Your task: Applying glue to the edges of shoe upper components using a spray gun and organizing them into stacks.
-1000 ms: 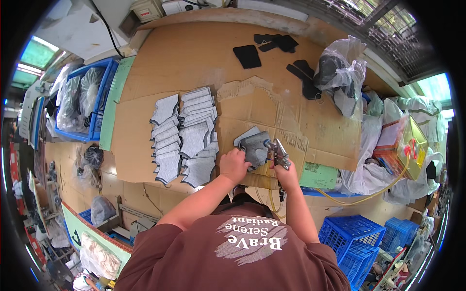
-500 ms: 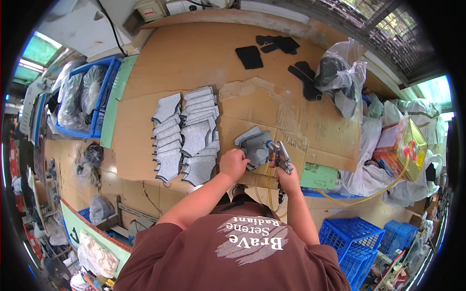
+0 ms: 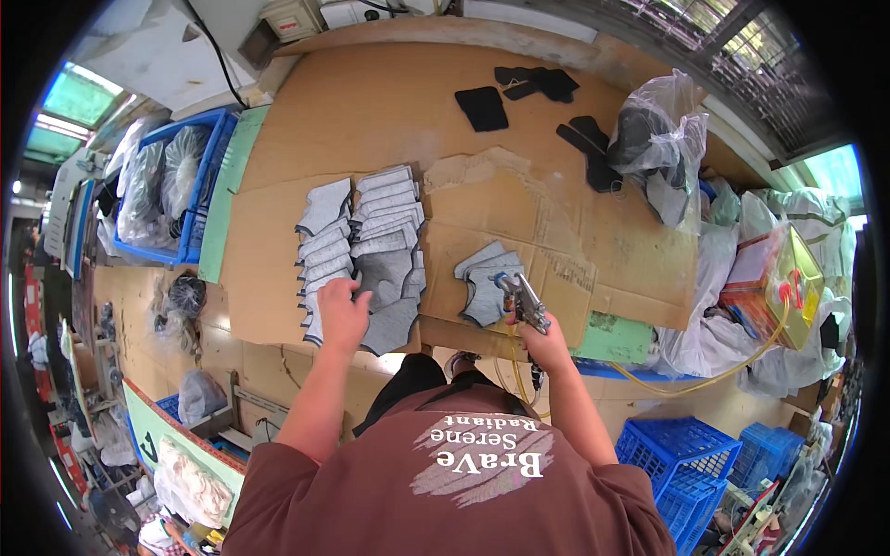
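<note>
My left hand [image 3: 343,313] is over the near end of the left row of grey fabric pieces [image 3: 324,250], thumb and fingers apart, with nothing visible in its grip. Overlapping grey pieces [image 3: 389,199] make a second row beside it, and a darker grey piece [image 3: 382,271] lies on top of that row near my fingertips. My right hand [image 3: 542,341] is wrapped round a metal spray gun [image 3: 526,301] with a yellow hose. The gun's nozzle is at a small group of grey pieces [image 3: 482,295] near the table's front edge.
Cardboard [image 3: 371,111] covers the table. Black cut pieces [image 3: 482,108] lie at the back, beside a clear plastic bag [image 3: 658,139]. A yellow hose [image 3: 732,375] runs to a square can [image 3: 788,287] at right. Blue crates [image 3: 672,454] stand below right; a blue bin [image 3: 199,213] is at left.
My left hand has left the small group by the spray gun and moved left to the rows. A darker piece now lies on the right row. My right hand still holds the gun.
</note>
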### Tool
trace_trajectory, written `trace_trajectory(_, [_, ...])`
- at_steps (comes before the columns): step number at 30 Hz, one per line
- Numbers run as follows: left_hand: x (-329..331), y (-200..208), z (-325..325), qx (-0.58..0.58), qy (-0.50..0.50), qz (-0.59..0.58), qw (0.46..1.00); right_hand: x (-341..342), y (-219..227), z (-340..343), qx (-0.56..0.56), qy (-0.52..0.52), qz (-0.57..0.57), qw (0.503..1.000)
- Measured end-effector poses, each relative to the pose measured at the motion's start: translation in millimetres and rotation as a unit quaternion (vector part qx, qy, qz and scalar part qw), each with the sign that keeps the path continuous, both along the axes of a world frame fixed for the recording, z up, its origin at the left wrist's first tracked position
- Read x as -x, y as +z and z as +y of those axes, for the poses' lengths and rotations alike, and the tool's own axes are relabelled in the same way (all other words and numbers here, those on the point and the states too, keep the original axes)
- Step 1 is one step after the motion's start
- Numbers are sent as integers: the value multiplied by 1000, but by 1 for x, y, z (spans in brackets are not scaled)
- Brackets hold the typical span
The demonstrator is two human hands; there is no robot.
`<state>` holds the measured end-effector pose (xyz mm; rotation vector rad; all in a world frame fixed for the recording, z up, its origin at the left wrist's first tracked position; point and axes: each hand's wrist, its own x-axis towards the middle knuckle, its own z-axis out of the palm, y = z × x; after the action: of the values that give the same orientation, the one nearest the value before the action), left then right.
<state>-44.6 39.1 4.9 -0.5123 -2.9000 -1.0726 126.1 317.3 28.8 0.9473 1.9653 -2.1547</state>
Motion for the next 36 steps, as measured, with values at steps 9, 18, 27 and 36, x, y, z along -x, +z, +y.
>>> trace_trajectory(9, [-68, -34, 118, 21, -179, -85, 980, 8, 2, -11, -2, 12, -43, 999])
trace_trajectory(18, [-66, -37, 125, 85, -192, -90, 974, 2, -10, -13, 6, 15, -25, 1000])
trace_trajectory(27, [-62, -35, 125, 78, -196, -106, 972, -10, -8, -1, -15, -50, -29, 998])
trace_trajectory(36, [-61, -33, 118, 12, -169, -148, 974, -22, -9, 11, -25, -88, -9, 996])
